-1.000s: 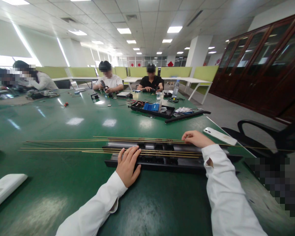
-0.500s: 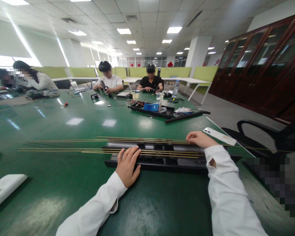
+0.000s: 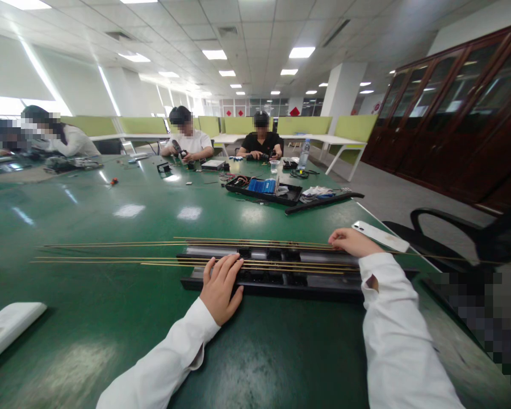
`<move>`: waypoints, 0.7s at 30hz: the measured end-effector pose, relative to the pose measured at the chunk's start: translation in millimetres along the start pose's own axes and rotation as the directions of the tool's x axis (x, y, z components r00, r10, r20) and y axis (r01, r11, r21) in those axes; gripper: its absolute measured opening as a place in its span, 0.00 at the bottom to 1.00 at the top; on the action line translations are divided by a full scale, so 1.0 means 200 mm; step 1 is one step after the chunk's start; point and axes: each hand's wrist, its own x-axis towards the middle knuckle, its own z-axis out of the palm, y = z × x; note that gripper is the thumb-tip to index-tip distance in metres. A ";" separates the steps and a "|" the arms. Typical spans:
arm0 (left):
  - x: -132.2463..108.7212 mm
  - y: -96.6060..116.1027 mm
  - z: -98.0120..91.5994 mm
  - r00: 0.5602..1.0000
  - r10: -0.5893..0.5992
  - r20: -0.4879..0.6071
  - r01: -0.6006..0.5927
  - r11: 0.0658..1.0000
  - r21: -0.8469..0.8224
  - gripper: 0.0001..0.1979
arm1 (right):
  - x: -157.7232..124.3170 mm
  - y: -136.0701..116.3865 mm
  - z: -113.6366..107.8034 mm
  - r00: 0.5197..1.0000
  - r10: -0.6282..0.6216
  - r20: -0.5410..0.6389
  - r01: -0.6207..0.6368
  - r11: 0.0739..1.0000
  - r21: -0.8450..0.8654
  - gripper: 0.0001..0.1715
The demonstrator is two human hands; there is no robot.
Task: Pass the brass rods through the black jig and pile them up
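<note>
Nearest, the left hand (image 3: 222,291) is laid palm down, fingers slightly spread, over a near group of thin brass-coloured rods (image 3: 289,265), which are pressed rather than gripped. These rods lie lengthwise over a long black frame (image 3: 281,288) on the green table (image 3: 289,352), their left ends overhanging it. Just beyond, the fingertips of the right hand (image 3: 355,241) are drawn together, apparently pinched on a far rod (image 3: 187,242); how many rods are caught cannot be told. One rod is extended rightward past the wrist, beyond the table edge.

The step in hand is judged to be the handling of a far rod while the near group is steadied; a light, level pinch is called for, with neighbouring rods left undisturbed.

Farther off, a white phone (image 3: 380,236), a cluttered black tray (image 3: 292,196) and two seated co-workers (image 3: 191,136) are seen.
</note>
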 end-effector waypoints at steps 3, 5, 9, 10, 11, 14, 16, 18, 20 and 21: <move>0.00 0.00 0.00 1.000 0.003 -0.001 -0.003 1.000 -0.002 0.23 | 0.00 0.01 0.00 1.000 0.012 -0.002 -0.012 1.000 -0.008 0.04; 0.00 0.00 0.00 1.000 0.003 -0.004 -0.003 1.000 -0.003 0.23 | -0.01 0.01 0.00 1.000 0.020 0.004 -0.020 1.000 -0.007 0.04; -0.01 0.00 0.00 1.000 0.003 0.000 -0.003 1.000 -0.003 0.23 | -0.01 0.01 0.00 1.000 0.019 0.015 -0.020 1.000 0.011 0.04; -0.01 0.00 0.00 1.000 0.002 0.001 -0.002 1.000 -0.004 0.23 | -0.01 0.01 0.00 1.000 0.017 0.017 -0.018 1.000 0.019 0.04; -0.01 -0.01 0.00 1.000 0.002 0.002 -0.002 1.000 -0.005 0.23 | -0.01 0.01 0.00 1.000 0.017 0.019 -0.018 0.999 0.029 0.04; 0.00 -0.01 0.00 1.000 0.001 0.001 -0.001 1.000 -0.006 0.23 | -0.01 0.01 0.00 0.999 0.023 0.033 -0.026 0.996 0.082 0.05; 0.00 -0.01 0.00 1.000 0.000 -0.002 0.000 1.000 -0.006 0.23 | -0.01 0.01 0.01 0.999 0.025 0.037 -0.029 0.992 0.121 0.07; 0.00 -0.01 0.00 1.000 0.001 -0.001 -0.001 1.000 -0.004 0.23 | -0.02 0.00 0.01 0.999 0.016 0.038 -0.021 0.989 0.143 0.10; 0.00 -0.01 0.00 1.000 0.001 -0.001 -0.001 1.000 -0.003 0.23 | -0.03 0.00 0.01 0.999 -0.003 0.032 -0.001 0.990 0.144 0.14; 0.00 -0.01 0.00 1.000 0.001 -0.001 -0.001 1.000 -0.002 0.23 | -0.03 0.00 0.01 1.000 -0.010 0.029 0.006 0.991 0.136 0.15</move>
